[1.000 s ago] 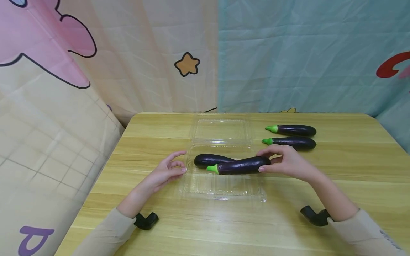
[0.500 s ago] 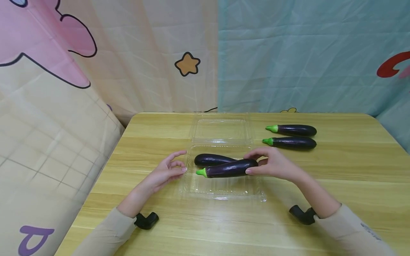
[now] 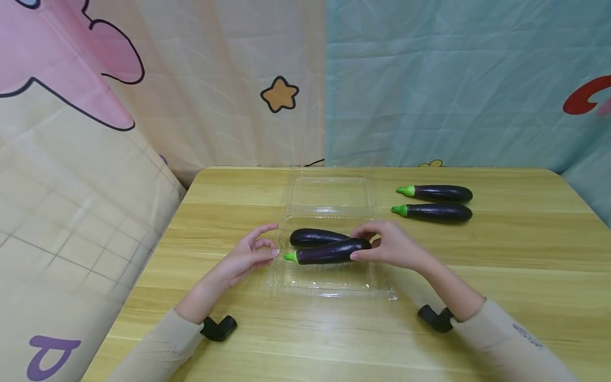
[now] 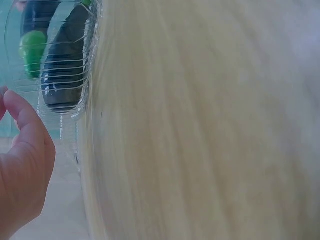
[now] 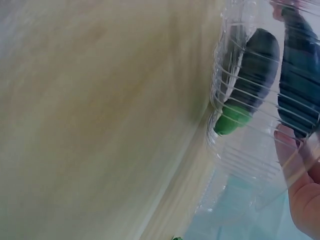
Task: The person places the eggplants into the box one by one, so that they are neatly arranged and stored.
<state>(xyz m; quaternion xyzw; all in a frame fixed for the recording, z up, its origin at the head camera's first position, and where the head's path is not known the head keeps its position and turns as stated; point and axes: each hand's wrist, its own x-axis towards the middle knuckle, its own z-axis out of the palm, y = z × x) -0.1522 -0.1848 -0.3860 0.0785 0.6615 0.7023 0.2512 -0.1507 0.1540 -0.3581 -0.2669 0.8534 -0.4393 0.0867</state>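
My right hand (image 3: 393, 245) pinches the thick end of a dark purple eggplant (image 3: 324, 253) over the clear plastic container (image 3: 334, 282), its green stem pointing left. Behind it another eggplant (image 3: 312, 237) lies in the container, its right end hidden by the held eggplant and my fingers. In the right wrist view the held eggplant (image 5: 299, 75) appears beside the lying one (image 5: 257, 62), seen through the ribbed plastic. At the container's left edge is my left hand (image 3: 248, 258), fingers loosely bent around nothing; whether it touches the rim I cannot tell.
The container's clear lid (image 3: 329, 193) lies open behind its base. Two more eggplants, one farther back (image 3: 443, 193) and one nearer (image 3: 439, 213), lie side by side at the right on the wooden table (image 3: 501, 254). A patterned curtain (image 3: 429, 79) hangs behind the table.
My right hand has moved left with its eggplant, bringing the green stem near the container's left side. My left hand has stayed in place.
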